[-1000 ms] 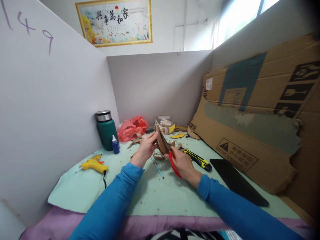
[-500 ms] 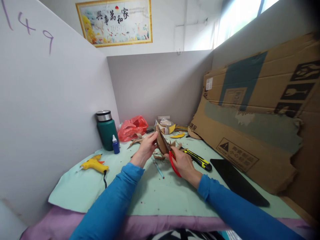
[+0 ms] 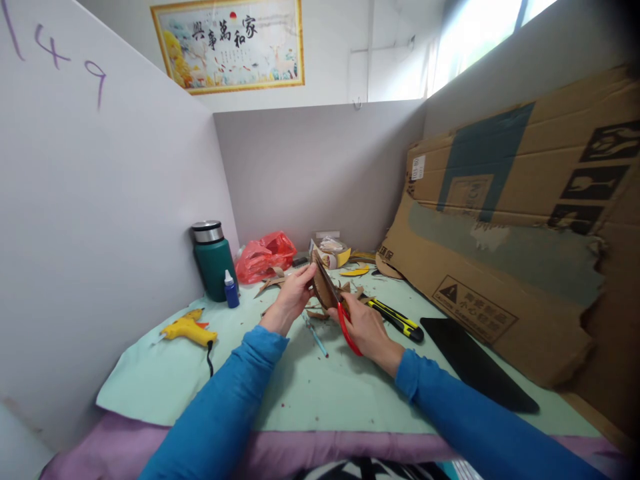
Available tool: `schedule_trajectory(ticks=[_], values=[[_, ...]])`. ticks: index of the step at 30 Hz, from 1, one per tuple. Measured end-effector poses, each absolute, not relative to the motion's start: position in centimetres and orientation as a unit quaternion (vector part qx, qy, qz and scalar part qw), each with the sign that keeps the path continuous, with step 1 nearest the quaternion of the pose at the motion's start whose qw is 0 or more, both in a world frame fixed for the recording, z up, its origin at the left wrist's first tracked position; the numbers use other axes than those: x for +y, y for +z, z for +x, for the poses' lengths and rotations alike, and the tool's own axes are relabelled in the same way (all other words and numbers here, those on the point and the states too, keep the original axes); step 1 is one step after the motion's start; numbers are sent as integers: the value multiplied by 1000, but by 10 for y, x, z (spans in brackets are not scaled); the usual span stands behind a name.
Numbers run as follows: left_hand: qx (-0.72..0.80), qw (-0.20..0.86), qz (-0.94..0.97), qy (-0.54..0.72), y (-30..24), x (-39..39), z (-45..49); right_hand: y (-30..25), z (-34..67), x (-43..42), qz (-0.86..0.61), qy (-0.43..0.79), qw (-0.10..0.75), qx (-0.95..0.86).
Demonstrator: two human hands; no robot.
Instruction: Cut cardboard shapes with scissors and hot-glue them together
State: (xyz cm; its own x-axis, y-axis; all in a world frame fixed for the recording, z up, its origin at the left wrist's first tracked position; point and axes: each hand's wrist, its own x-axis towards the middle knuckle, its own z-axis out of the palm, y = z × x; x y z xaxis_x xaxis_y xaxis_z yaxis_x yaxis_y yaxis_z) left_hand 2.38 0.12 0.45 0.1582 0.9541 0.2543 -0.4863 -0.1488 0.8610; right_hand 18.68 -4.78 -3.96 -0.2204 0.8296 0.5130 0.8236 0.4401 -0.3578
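Note:
My left hand (image 3: 295, 293) is closed on a curved piece of brown cardboard (image 3: 323, 288), held up above the table. In my right hand (image 3: 367, 327) are scissors with red handles (image 3: 345, 327), their dark blades lying along the cardboard's right edge. How far apart the blades are is hard to make out. Under the hands, a light blue pen or pencil (image 3: 316, 337) lies on the green cloth, with cardboard scraps (image 3: 317, 315) just beyond it. A black and yellow utility knife (image 3: 397, 320) rests right of my right hand.
At left are a yellow glue gun (image 3: 189, 330), a green flask (image 3: 213, 263) and a small blue bottle (image 3: 231, 291). A red plastic bag (image 3: 266, 257) and a small box (image 3: 330, 251) stand at the back. Large cardboard (image 3: 490, 260) leans on the right, behind a black flat sheet (image 3: 475, 363).

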Motion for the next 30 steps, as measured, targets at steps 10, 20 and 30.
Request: schedule_trajectory(ticks=[10,20,30], values=[[250,601,468,598,2,4,22,-37,188,-49,-521,9,322,-790],[257,591,480,596,3,3,23,-37,187,-49,-530,10,306,-791],[243,590,507,580,0,1,26,-40,188,-47,-537,21,328,-777]])
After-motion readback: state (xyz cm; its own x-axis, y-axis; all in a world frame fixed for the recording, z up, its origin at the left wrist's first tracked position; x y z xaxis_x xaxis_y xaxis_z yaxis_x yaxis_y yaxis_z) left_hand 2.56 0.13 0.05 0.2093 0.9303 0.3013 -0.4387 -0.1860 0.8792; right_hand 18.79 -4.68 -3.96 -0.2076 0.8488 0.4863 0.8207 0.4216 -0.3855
